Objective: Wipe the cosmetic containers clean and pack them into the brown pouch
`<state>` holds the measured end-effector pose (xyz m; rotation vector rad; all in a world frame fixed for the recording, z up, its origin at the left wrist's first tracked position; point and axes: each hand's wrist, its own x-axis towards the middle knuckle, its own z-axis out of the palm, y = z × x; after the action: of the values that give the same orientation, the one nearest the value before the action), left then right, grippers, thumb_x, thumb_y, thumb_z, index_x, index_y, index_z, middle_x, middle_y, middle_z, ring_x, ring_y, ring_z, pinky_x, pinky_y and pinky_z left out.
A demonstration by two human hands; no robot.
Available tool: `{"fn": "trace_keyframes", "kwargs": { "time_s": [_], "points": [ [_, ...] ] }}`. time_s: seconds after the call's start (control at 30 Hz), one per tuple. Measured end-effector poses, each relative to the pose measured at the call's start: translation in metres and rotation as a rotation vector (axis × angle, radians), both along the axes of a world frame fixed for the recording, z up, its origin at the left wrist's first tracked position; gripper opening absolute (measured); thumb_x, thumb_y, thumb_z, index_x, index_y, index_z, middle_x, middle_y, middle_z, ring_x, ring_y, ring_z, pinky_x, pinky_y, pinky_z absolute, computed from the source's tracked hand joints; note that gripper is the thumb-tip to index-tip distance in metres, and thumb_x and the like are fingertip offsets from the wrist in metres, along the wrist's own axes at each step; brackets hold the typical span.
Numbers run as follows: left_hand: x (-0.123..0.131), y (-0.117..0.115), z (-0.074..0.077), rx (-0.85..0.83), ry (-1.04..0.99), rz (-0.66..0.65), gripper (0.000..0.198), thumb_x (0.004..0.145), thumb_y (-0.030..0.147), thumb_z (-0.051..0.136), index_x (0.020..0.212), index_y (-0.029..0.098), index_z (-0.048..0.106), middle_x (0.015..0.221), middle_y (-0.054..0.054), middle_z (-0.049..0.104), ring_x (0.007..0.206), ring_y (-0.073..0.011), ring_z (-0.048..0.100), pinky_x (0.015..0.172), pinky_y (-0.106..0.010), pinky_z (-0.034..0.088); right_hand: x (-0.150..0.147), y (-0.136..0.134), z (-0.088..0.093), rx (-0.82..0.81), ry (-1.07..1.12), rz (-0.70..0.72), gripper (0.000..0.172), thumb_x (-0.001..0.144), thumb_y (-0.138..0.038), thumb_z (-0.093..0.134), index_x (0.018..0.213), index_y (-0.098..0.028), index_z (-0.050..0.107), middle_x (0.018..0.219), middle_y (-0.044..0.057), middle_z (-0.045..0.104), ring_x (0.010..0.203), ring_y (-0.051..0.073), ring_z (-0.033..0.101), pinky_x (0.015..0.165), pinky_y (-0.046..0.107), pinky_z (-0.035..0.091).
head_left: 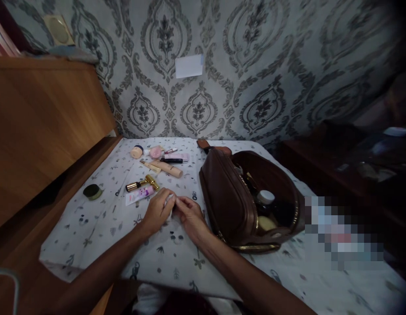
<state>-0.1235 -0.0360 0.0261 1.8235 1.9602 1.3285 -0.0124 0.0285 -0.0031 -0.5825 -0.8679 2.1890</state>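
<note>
My left hand (158, 211) and my right hand (192, 218) meet over the patterned cloth, left of the brown bag (222, 197). Fingers of both are closed around a small whitish item (170, 199), mostly hidden by them. Just beyond my left hand lie a white and purple tube (139, 195) and gold-coloured cosmetics (151, 181). Farther back are a beige tube (170, 169), a black slim tube (172, 160) and a pink round item (155, 152). Inside the open bag, a white-capped jar (266, 197) shows.
A round dark-lidded jar (92, 191) sits at the cloth's left. Behind the bag is a brown strap (213, 148). A wooden cabinet (51, 131) stands on the left, and a patterned wall (196, 105) rises behind. Dark furniture is at the right.
</note>
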Motion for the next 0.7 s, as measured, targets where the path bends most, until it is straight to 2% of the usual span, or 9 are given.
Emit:
{"fn": "trace_keyframes", "kwargs": {
  "time_s": [0.1,0.2,0.33,0.47,0.57,0.63,0.7],
  "points": [
    [-0.002,-0.001,-0.002,0.010,0.038,0.098,0.026,0.096,0.034,0.039,0.076,0.021,0.050,0.074,-0.001,0.054,0.072,-0.0181,0.052,0.068,-0.031,0.040,0.001,-0.006,0.004,-0.029,0.010,0.039,0.036,0.059,-0.032,0.088,0.087,-0.019,0.072,0.089,0.001,0.072,0.082,0.015,0.063,0.071,0.026,0.051],
    [-0.004,-0.001,-0.004,0.016,0.019,0.152,0.027,0.096,0.035,0.037,0.075,0.022,0.048,0.072,0.000,0.053,0.070,-0.0178,0.051,0.066,-0.030,0.040,-0.001,-0.013,0.003,-0.047,0.018,0.042,0.041,0.056,-0.027,0.089,0.093,-0.020,0.071,0.096,0.001,0.072,0.086,0.015,0.064,0.074,0.026,0.050],
    [-0.003,-0.003,-0.003,0.056,-0.010,0.142,0.026,0.097,0.036,0.038,0.084,0.020,0.055,0.080,-0.003,0.059,0.080,-0.0195,0.056,0.074,-0.032,0.043,-0.005,-0.016,-0.003,-0.067,-0.012,-0.025,0.039,0.049,-0.027,0.092,0.080,-0.018,0.071,0.083,0.001,0.071,0.078,0.015,0.063,0.079,0.029,0.049],
    [0.000,-0.005,-0.001,0.079,-0.048,0.106,0.029,0.098,0.037,0.039,0.091,0.019,0.061,0.084,-0.003,0.061,0.084,-0.0196,0.058,0.079,-0.032,0.044,-0.004,-0.012,-0.002,-0.068,0.026,0.014,0.040,0.048,-0.029,0.092,0.081,-0.016,0.073,0.081,0.003,0.073,0.073,0.016,0.063,0.075,0.031,0.049],
    [-0.001,-0.007,0.001,0.046,-0.093,0.123,0.033,0.098,0.040,0.038,0.089,0.020,0.062,0.072,0.000,0.057,0.069,-0.0171,0.055,0.068,-0.029,0.044,-0.001,-0.008,0.001,-0.082,0.070,0.051,0.039,0.048,-0.030,0.092,0.080,-0.016,0.073,0.080,0.002,0.072,0.071,0.014,0.063,0.072,0.028,0.048],
    [-0.002,-0.007,0.002,0.015,-0.139,0.157,0.035,0.097,0.043,0.039,0.087,0.020,0.063,0.060,0.004,0.048,0.054,-0.0153,0.046,0.055,-0.027,0.040,0.000,-0.007,0.002,-0.090,0.083,0.073,0.041,0.049,-0.032,0.092,0.080,-0.015,0.073,0.080,0.002,0.072,0.070,0.013,0.062,0.070,0.027,0.047],
    [-0.003,-0.006,0.005,0.005,-0.177,0.184,0.035,0.095,0.046,0.041,0.085,0.020,0.063,0.054,0.006,0.043,0.048,-0.0147,0.040,0.049,-0.026,0.037,0.001,-0.007,0.003,-0.093,0.086,0.095,0.045,0.048,-0.035,0.092,0.083,-0.015,0.073,0.079,0.001,0.072,0.069,0.012,0.062,0.069,0.026,0.047]
  ]
}}
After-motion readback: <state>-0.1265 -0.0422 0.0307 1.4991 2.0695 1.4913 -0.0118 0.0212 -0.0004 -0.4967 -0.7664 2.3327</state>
